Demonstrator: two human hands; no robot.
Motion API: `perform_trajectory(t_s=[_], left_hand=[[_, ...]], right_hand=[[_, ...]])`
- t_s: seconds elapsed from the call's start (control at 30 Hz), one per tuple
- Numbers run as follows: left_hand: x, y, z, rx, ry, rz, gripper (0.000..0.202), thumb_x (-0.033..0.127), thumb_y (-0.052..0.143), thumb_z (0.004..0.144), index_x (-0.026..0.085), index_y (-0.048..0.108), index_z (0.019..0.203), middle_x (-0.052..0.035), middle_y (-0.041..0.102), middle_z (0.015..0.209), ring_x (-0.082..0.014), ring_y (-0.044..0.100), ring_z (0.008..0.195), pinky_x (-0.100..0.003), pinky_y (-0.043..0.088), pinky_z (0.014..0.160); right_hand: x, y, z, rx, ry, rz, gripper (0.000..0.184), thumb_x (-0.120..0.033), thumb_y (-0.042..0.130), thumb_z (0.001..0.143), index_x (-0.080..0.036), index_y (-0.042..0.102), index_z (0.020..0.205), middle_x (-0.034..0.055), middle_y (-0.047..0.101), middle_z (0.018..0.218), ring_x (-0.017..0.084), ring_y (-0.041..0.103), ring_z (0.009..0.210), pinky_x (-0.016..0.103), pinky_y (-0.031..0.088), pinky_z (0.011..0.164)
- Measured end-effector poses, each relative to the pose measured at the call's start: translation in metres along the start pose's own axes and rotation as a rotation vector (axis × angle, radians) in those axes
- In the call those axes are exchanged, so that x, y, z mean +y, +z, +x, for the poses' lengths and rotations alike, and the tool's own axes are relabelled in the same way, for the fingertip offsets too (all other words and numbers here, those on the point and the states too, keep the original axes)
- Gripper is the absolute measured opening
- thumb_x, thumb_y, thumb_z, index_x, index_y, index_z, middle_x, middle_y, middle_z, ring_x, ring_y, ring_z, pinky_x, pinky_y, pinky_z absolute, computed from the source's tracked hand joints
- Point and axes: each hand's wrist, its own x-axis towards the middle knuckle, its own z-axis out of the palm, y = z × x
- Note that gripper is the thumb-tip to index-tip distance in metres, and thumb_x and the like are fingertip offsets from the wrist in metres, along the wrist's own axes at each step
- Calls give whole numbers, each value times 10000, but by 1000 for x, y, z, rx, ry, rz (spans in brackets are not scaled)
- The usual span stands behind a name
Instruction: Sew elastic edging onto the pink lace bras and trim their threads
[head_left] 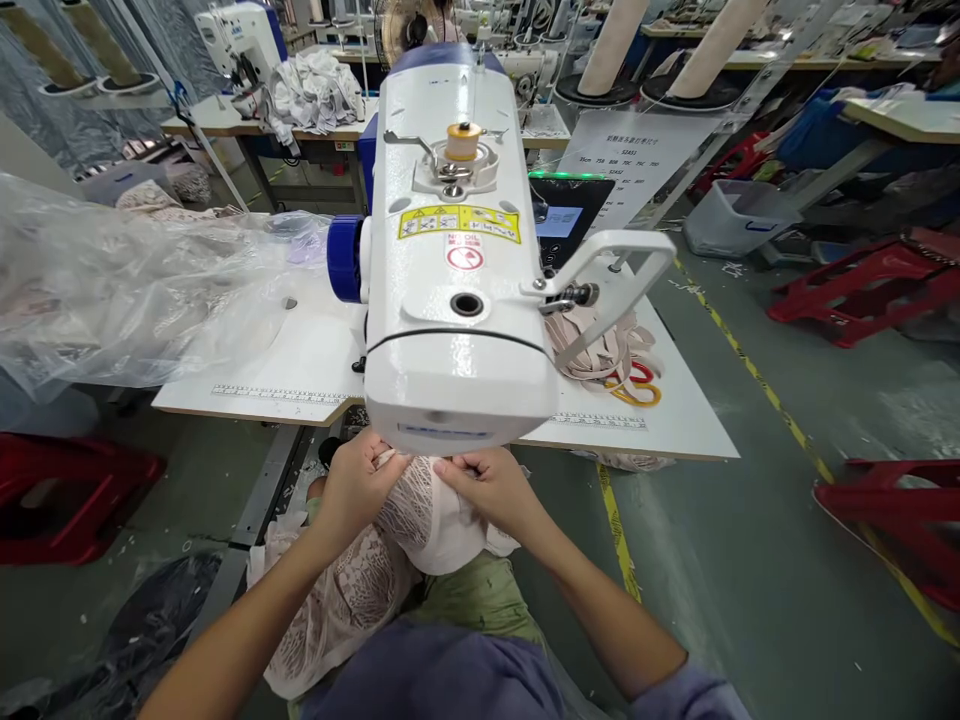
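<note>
A pale pink lace bra [442,530] hangs over my lap, just below the front end of a white sewing machine [457,385]. My left hand [358,482] pinches its upper edge on the left side, with a bit of light fabric showing between thumb and fingers. On the other side, my right hand [495,488] grips the same edge, thumb on top and fingertips partly out of sight. The machine head hides the needle area and the cloth beneath it. More of the lace [360,590] drapes down to the left over my leg.
Beige elastic straps [600,340] and yellow-handled scissors [637,390] lie right of the machine on the white table [690,425]. Clear plastic sheeting [135,290] covers the left side. Red stools [892,280] and a plastic bin [735,215] stand on the floor.
</note>
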Motion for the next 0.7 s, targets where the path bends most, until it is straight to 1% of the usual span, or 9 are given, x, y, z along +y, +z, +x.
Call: perform_trajectory(t_s=[0.07, 0.2, 0.27, 0.37, 0.47, 0.53, 0.63, 0.7], left_hand=[[-1, 1, 6, 21, 38, -21, 129, 260, 569, 844, 185, 561, 739, 21, 543, 618, -155, 520, 644, -251, 404, 623], [-7, 2, 13, 46, 82, -25, 57, 201, 566, 801, 199, 596, 752, 28, 528, 559, -172, 526, 606, -280, 438, 643], [-11, 3, 15, 51, 97, -29, 55, 175, 566, 784, 205, 611, 772, 32, 528, 545, -175, 523, 586, -286, 443, 641], [-16, 4, 18, 55, 103, -23, 80, 171, 568, 779, 201, 630, 820, 39, 530, 537, -170, 515, 564, -284, 449, 638], [-16, 5, 18, 65, 103, -5, 109, 193, 568, 790, 190, 649, 863, 43, 537, 539, -164, 513, 556, -279, 454, 636], [-15, 3, 17, 59, 100, 11, 110, 215, 569, 806, 186, 658, 865, 37, 538, 536, -164, 512, 551, -274, 447, 619], [-16, -4, 13, 0, 63, 28, 134, 271, 558, 863, 188, 662, 881, 24, 529, 527, -164, 496, 520, -264, 413, 554], [-22, -7, 9, -45, -7, 20, 199, 338, 536, 911, 191, 655, 971, 8, 564, 577, -161, 502, 507, -257, 386, 504]], right_hand=[[3, -1, 5, -21, 10, 44, 488, -487, 604, 865, -215, 353, 546, -44, 316, 530, 110, 335, 520, 247, 265, 502], [11, -5, 12, -16, 30, 58, 445, -537, 649, 822, -224, 458, 569, -11, 417, 554, 173, 491, 629, 258, 380, 554], [14, -7, 14, -13, 38, 53, 429, -542, 662, 813, -228, 494, 574, 3, 454, 565, 207, 544, 701, 272, 424, 588], [16, -8, 16, -28, 32, 63, 415, -548, 666, 812, -232, 528, 583, 12, 484, 581, 231, 571, 750, 292, 455, 620], [17, -9, 17, -31, 33, 67, 410, -571, 666, 812, -234, 553, 607, 13, 494, 591, 231, 568, 746, 297, 454, 618], [18, -8, 16, -20, 42, 71, 424, -586, 664, 811, -235, 543, 606, 9, 479, 583, 219, 550, 715, 287, 434, 596], [22, -6, 13, -8, 56, 103, 466, -581, 668, 810, -229, 475, 572, -10, 427, 559, 176, 479, 622, 268, 380, 551], [25, -5, 10, -3, 72, 145, 499, -568, 660, 819, -224, 413, 556, -29, 368, 541, 140, 394, 556, 257, 324, 518]])
